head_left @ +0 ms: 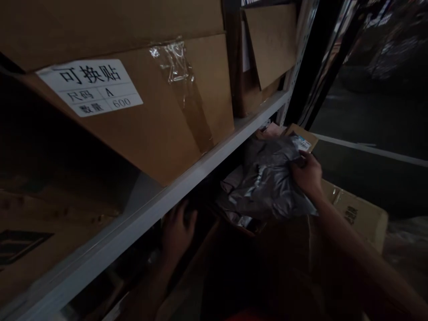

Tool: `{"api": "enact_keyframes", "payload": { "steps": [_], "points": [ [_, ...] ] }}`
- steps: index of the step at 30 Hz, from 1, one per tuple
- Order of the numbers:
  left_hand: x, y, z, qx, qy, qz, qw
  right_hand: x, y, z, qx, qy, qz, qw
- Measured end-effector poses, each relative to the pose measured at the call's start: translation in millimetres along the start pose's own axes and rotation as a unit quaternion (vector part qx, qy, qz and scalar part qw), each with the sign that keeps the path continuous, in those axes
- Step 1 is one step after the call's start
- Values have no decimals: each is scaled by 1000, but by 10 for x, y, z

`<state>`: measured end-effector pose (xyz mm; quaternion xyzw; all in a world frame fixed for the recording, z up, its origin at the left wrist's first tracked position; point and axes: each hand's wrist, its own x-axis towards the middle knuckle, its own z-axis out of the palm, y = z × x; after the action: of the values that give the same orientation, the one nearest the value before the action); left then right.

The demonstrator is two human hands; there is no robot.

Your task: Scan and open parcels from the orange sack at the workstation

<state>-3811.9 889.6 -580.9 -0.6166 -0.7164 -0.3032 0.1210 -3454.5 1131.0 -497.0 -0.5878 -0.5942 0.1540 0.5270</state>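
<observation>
**A:** Looking down under the metal shelf [187,176], we see our right hand [306,173] closed on a shiny grey plastic bag [267,183]. The fingers pinch the bag near its top right corner, close to a small white sticker [303,144].

**B:** Where is the bag sitting?

**A:** It is below the shelf edge, over an open brown box [357,214] at the lower right. More shiny bags [234,209] lie just under it, touching it. It is dark there, so we cannot tell how many.

**B:** And our left hand [179,227]?

**A:** It is lower and more to the left, reaching into the dark space right under the shelf edge. The fingers look bent, but we cannot tell if they hold anything. It is too dark there.

**B:** Are our two hands close?

**A:** No, they are apart, with the bag between them.

**B:** What is on top of the shelf?

**A:** A big brown cardboard box [160,111] sits on it, near the front edge. It has a white label [90,87] with black letters on its left side and a strip of clear tape [177,62] on the front. Another cardboard box [267,49] stands just beside it to the right, at the far end of the shelf.

**B:** Anything else?

**A:** A dark post [310,67] stands up at the far end of the shelf. The floor [374,125] past it is dark, with a pale line across it.
</observation>
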Motion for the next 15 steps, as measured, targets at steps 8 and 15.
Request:
{"api": "enact_keyframes", "payload": {
  "steps": [8, 15],
  "points": [
    [292, 1067, -70, -134, 25, 239, 961, -210, -736, 1413, 53, -98, 24, 994],
    [1026, 1023, 472, 52, -119, 143, 981, -71, -731, 1277, 46, -261, -1, 964]
  ]
}}
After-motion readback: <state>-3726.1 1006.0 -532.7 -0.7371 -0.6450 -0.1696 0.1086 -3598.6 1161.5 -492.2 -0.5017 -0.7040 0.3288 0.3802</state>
